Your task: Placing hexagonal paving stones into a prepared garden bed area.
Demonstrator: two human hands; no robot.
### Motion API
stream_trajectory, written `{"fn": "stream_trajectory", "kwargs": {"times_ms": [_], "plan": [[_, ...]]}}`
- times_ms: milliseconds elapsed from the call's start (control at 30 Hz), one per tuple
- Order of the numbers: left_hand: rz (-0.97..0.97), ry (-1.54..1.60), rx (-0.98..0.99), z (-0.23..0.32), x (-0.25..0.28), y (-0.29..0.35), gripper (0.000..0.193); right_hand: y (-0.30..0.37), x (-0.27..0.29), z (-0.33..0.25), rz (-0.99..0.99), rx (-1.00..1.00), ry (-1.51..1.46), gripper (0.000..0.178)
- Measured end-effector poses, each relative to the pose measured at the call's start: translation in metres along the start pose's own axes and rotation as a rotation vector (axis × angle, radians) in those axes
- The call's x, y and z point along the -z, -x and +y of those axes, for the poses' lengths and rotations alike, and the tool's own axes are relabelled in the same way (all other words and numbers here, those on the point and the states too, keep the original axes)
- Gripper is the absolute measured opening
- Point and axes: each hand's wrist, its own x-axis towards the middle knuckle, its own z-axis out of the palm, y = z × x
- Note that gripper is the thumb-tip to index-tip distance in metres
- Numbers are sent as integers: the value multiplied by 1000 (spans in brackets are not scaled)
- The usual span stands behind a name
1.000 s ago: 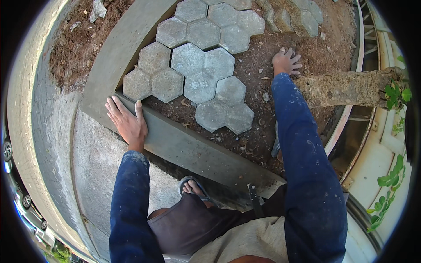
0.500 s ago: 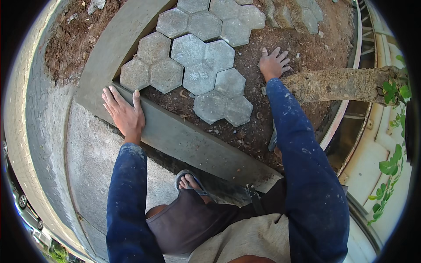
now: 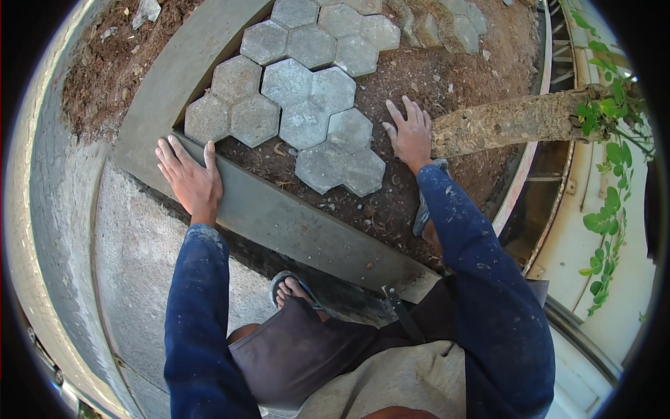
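Observation:
My left hand [image 3: 190,174] rests flat on the corner of the grey concrete curb [image 3: 300,223], fingers spread and holding nothing. Over the brown soil [image 3: 391,209], my right hand [image 3: 410,135] is open and empty, close beside the tree trunk [image 3: 506,124]; whether it touches the ground I cannot tell. Between the hands lie grey paving blocks, each shaped like three joined hexagons. The nearest paving block [image 3: 343,155] sits just left of my right hand, at a slight gap from the pale paving block [image 3: 305,101]. A browner paving block [image 3: 234,101] lies in the curb's corner.
More paving blocks [image 3: 356,35] continue toward the far side, with a stack of blocks [image 3: 447,24] at the far right. A rusty metal frame [image 3: 551,174] and a leafy vine [image 3: 611,209] border the right. Concrete pavement [image 3: 150,258] lies left; my sandalled foot [image 3: 292,288] stands there.
My right hand has drawn back toward me and left, from the soil beyond the trunk to beside it. My left hand stays on the curb. The whole view has shifted slightly.

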Motion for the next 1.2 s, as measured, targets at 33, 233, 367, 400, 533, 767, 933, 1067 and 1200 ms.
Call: {"fn": "stream_trajectory", "kwargs": {"times_ms": [33,233,367,400,533,767,933,1067,1200], "plan": [[-1,1,-3,-1,1,2,87,-2,-4,3,149,-40,101,56],[-1,-28,12,-11,1,5,87,87,-13,-10,-49,171,-150,53],[16,-14,11,-9,1,3,86,112,-1,-9,-235,241,-236,50],[29,-18,9,-11,1,2,86,104,0,-13,-75,133,-176,49],[36,5,-8,-5,-6,3,86,133,-18,-11,-42,25,-138,52],[54,-12,2,-9,-6,2,88,181,-19,-13,-324,262,-240,61],[51,-26,-3,-10,-8,3,88,191,-24,-37,-199,46,-77,54],[58,-27,-8,-12,-8,4,88,202,-20,-17,-198,106,-110,45],[63,-10,-9,-7,-8,2,88,181,-10,54,204,-453,-132,50]]}}
